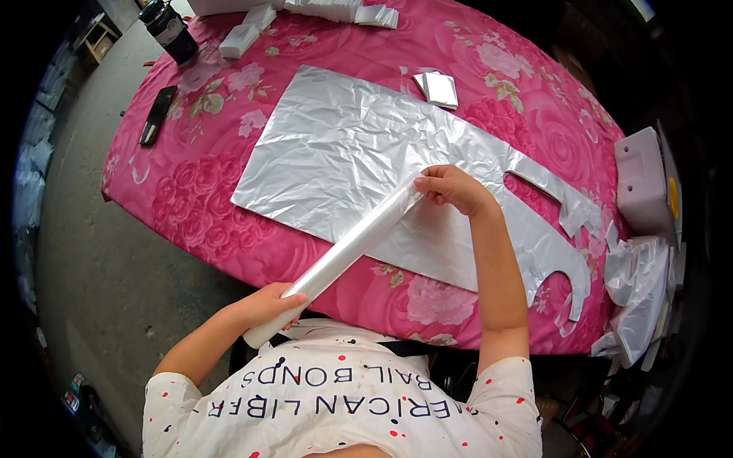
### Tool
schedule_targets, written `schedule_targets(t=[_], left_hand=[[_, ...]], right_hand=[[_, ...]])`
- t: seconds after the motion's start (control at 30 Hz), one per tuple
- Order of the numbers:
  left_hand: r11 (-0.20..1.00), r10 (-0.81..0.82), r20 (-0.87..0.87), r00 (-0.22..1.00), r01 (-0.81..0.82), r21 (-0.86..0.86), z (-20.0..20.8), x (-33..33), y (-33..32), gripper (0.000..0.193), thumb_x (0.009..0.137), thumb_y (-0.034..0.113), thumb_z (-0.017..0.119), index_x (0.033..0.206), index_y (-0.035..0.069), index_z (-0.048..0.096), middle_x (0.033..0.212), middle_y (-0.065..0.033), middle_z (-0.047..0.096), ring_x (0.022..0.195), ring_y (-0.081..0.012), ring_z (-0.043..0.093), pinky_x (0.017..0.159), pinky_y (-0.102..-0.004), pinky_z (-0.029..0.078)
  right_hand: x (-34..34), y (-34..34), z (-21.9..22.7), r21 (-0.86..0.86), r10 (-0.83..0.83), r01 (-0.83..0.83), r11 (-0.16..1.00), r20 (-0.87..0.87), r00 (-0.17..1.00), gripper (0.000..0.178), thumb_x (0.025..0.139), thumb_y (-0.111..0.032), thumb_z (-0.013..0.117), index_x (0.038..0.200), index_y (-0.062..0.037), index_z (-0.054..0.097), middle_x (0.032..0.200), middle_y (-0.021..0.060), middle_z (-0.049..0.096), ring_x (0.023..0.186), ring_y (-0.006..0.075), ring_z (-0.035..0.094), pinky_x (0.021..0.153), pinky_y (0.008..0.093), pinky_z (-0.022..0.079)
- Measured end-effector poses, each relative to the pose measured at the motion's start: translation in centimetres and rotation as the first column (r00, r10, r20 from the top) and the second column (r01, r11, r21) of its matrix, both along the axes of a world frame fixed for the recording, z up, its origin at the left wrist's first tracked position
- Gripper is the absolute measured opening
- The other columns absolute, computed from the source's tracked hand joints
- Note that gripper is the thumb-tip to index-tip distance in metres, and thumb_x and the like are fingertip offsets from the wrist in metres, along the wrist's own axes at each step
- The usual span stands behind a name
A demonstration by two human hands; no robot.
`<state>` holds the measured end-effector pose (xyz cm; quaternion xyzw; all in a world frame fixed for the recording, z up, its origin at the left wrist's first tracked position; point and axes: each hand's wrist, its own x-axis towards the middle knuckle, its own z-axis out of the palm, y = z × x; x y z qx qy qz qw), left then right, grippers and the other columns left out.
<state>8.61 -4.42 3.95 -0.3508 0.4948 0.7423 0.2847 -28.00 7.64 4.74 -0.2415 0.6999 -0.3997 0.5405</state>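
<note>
A long, narrow strip of folded white plastic film (353, 244) slants across the front of the table, its near end close to my body. My left hand (275, 305) is wrapped round the strip near its lower end. At the upper end my right hand (452, 187) pinches the strip between thumb and fingers. Under my right hand lies a flat, wrinkled, silvery-white plastic carrier bag (336, 130), with its cut-out handles toward the right. Whether it is one bag or a stack, I cannot tell.
A pink floral tablecloth (206, 195) covers the table. Small folded white packets (440, 90) lie beyond the bag. At the far left stand a dark bottle (169, 32) and a black phone (158, 116). More white packets (328, 9) line the back. Loose plastic (637, 282) hangs below a pale box (640, 172).
</note>
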Motion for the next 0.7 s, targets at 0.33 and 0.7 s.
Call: schedule_targets(t=[0.33,0.7], left_hand=[[0.994,-0.099,0.002,0.995,0.099,0.04,0.0,1.4,-0.4,0.032,0.081,0.018,0.062,0.107,0.001,0.052,0.078,-0.0066,0.059,0.065,-0.0115,0.055,0.06,-0.0261,0.047],[0.87,-0.49,-0.061,0.869,0.484,-0.098,1.5,4.3,-6.3,0.047,0.071,0.018,0.075,0.11,0.001,0.057,0.097,-0.0067,0.066,0.089,-0.0151,0.061,0.08,-0.0297,0.047]], right_hand=[[-5.0,3.1,-1.5,-0.086,-0.259,0.245,0.966,-0.261,0.93,0.016,0.083,-0.016,0.062,0.076,-0.0016,0.059,0.062,-0.0015,0.052,0.054,0.0067,0.045,0.052,0.0218,0.038],[-12.6,10.2,-1.0,-0.032,-0.41,0.437,0.899,-0.412,0.813,0.015,0.084,-0.015,0.06,0.079,-0.0008,0.06,0.062,-0.0005,0.052,0.052,0.0068,0.045,0.049,0.0207,0.039]])
